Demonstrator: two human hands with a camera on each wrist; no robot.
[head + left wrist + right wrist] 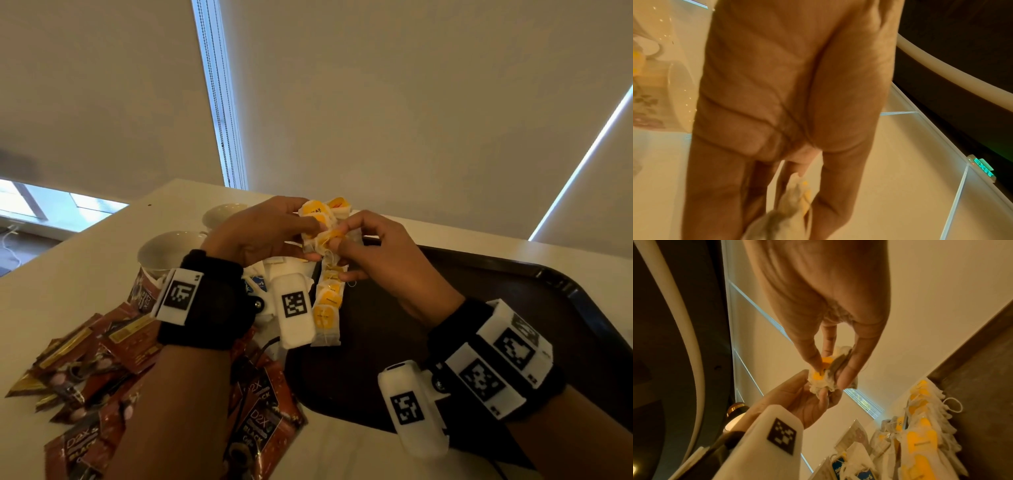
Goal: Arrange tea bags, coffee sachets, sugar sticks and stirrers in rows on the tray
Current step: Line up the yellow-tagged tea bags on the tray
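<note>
Above the tray's far left corner, my left hand [274, 229] holds a bunch of yellow-tagged tea bags [322, 214]. My right hand [346, 240] pinches one tea bag [825, 369] of that bunch between thumb and fingers. In the right wrist view both hands meet on the bunch. A row of yellow-tagged tea bags [327, 305] lies along the left edge of the dark brown tray [513, 308]. Red-brown coffee sachets [102, 356] lie heaped on the table to the left. Blue-tagged tea bags [851, 467] lie beside the row.
Two white cups [171, 250] stand on the white table [85, 274] behind my left wrist. More coffee sachets [263, 421] lie at the tray's near left corner. The tray's middle and right are bare. Window blinds rise behind the table.
</note>
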